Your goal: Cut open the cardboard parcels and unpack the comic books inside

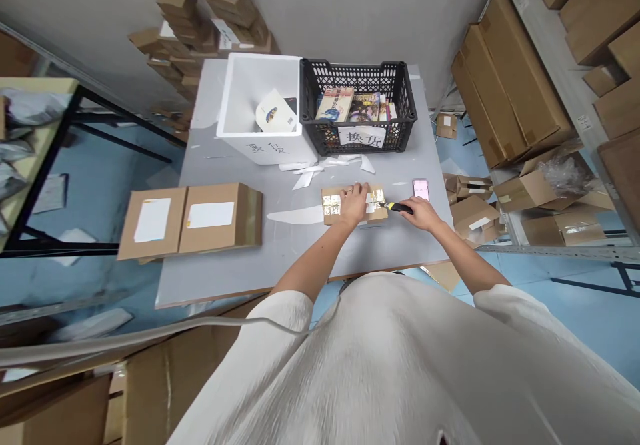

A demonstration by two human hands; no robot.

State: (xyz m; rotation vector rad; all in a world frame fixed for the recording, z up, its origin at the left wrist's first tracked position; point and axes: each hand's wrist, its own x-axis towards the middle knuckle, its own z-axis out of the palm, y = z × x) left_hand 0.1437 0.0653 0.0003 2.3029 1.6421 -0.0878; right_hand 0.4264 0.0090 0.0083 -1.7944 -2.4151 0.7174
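A small taped cardboard box (331,213) lies on the grey table (295,258), shiny tape running along its top. Pressed on top of this box is my left hand (354,203), fingers stretched out across it. My right hand (419,213) is wrapped round a black and yellow utility knife (400,207). The knife's tip meets the right end of the box; whether the blade is in the tape I cannot tell. Just beyond my right hand lies a phone (421,189) with a pink screen.
Behind the box stand a white foam bin (260,145) and a black plastic crate (360,139) with books inside. White scraps (305,177) lie before them. Two labelled cartons (210,231) sit at the left edge. Shelving (565,58) with cartons rises on the right.
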